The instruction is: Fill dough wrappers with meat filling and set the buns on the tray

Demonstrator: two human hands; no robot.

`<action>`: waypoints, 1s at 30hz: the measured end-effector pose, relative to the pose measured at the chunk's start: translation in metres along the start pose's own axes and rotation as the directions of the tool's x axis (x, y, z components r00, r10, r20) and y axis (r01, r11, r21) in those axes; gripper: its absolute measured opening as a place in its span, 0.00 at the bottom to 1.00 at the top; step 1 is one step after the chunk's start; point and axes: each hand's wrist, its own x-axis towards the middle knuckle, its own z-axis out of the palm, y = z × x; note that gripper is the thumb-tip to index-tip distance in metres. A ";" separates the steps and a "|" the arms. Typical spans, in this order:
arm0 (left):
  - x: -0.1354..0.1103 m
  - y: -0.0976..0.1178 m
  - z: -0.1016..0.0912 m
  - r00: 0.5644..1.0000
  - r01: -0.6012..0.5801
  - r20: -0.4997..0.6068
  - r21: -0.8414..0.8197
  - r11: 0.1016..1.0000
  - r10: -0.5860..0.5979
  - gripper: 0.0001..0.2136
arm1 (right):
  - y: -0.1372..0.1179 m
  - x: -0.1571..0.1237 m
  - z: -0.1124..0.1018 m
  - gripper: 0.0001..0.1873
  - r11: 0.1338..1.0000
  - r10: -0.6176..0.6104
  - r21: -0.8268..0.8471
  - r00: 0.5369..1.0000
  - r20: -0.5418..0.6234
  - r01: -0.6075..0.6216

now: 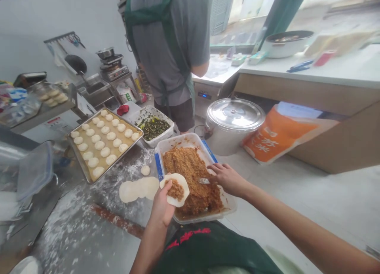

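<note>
**Wrapper (pixel 184 187) in your left hand (pixel 163 204), metal tool (pixel 204 181) in your right hand (pixel 228 179)**

At far left on the floury worktop (pixel 65 226), you have a tray (pixel 118 158) of round dough pieces in rows. Next come a rolling pin (pixel 117 221), a row of overlapping dough rounds (pixel 138 190), and a single dough ball (pixel 145 170) just behind them. Beyond these sits a tub of chopped greens (pixel 163 137).

Your left grip is clamped on the wrapper, thumb on top, with a mound of brown filling (pixel 175 189) in its middle; you hold it over the left edge of the filling tub (pixel 204 216). Your right grip is closed on the metal tool, above that tub's contents. Farther right stand a lidded steel pot (pixel 228 141) and an orange bag (pixel 276 133).
</note>
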 end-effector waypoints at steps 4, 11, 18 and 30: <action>-0.007 -0.006 0.010 0.998 0.034 0.055 0.076 0.997 -0.038 0.12 | -0.030 0.011 -0.014 0.15 0.895 0.037 0.445 0.991 -0.129 0.025; -0.014 -0.011 0.022 0.987 -0.036 0.163 0.156 0.987 0.010 0.15 | -0.062 0.035 -0.019 0.16 0.575 0.120 0.817 0.984 -0.129 0.036; -0.007 -0.013 0.011 0.978 -0.153 0.188 0.323 0.934 0.095 0.14 | -0.071 0.038 -0.032 0.12 0.647 0.031 0.752 0.980 -0.196 0.130; 0.001 -0.010 0.008 0.969 -0.216 0.220 0.518 0.827 0.115 0.17 | -0.074 0.052 -0.046 0.08 0.721 -0.124 0.675 0.988 -0.095 0.155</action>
